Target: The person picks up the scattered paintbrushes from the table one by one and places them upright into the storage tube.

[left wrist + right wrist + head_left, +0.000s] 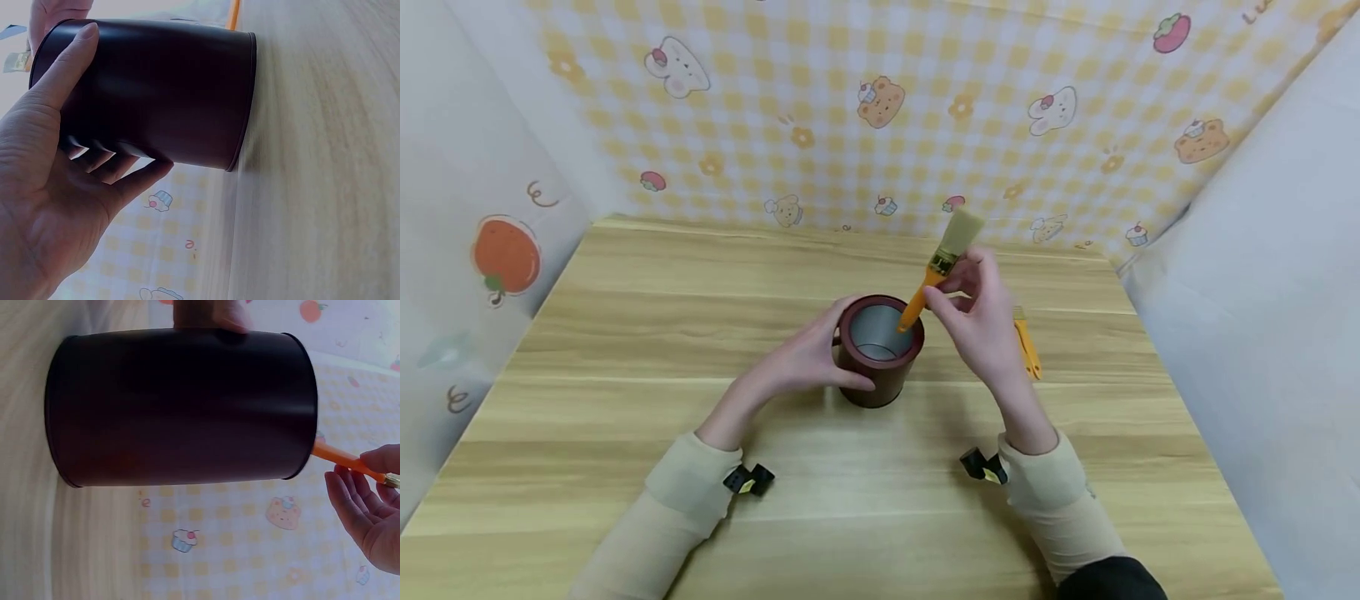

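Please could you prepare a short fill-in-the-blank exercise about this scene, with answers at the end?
The right hand holds a brush whose handle is coloured ____.
The brush's bristles point ____, while its handle end dips into the container.
Of brush and container, the left hand holds the ____.
The checked cloth behind the table is white and ____.

Missing words: orange; upward; container; yellow.

Wood-grain table (pixel 850 492), dark brown container (pixel 883 387) standing, orange-handled brush (pixel 1027 346) lying.
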Demonstrator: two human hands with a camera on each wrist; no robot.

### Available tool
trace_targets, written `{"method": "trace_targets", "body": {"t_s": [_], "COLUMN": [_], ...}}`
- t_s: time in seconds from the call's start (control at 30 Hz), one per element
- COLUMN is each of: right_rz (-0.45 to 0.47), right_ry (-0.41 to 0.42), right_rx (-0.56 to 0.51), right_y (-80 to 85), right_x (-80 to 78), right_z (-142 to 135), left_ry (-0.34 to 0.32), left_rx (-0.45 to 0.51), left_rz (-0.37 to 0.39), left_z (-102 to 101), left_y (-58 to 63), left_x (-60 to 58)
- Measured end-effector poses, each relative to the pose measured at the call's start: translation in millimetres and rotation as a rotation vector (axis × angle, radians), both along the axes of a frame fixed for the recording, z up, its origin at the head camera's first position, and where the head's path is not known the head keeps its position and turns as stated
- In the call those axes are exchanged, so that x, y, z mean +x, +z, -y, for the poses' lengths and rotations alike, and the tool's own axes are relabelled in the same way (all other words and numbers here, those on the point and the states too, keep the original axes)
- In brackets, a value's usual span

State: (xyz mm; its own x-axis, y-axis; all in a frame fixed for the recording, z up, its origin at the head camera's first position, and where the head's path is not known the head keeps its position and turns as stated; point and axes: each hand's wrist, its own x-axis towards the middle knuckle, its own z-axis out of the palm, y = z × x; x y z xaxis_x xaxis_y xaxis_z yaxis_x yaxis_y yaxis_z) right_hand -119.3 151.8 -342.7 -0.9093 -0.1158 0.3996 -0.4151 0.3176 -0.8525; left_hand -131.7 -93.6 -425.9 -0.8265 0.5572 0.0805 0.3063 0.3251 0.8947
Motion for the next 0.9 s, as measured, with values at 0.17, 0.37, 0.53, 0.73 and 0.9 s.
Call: {"method": "trace_targets", "body": {"t_s": [0.17,0.37,0.53,0.73,0.9], "right_rz": [-0.009,-0.026,-0.019,-0.034,-0.015], "right_ry": [0.006,0.014,0.019,0.013,-0.012], "right_rx": [0.154,0.26,0.277,0.283,0.274], "right_y": [-4.1,-8.9,-11.8,-11.7,-8.8], "right_x": [-0.8,-3.4,-4.0,-5.1,-9.6], "right_z": [2.0,3.7,4.5,4.2,-4.7], "left_ry": [-0.001,-0.016,-0.021,-0.002,0.012], "left_rx": [-0.006,0.0,0.0,-0.019,-0.03], "left_rz": [0.001,-0.007,-0.014,0.023,0.049], "left_z": [0.6,0.1,-0.5,-0.7,-1.6], "left_y": [1.5,3.0,1.6,0.4,0.2], "left_x": [2.4,1.6,0.4,0.9,0.7]}}
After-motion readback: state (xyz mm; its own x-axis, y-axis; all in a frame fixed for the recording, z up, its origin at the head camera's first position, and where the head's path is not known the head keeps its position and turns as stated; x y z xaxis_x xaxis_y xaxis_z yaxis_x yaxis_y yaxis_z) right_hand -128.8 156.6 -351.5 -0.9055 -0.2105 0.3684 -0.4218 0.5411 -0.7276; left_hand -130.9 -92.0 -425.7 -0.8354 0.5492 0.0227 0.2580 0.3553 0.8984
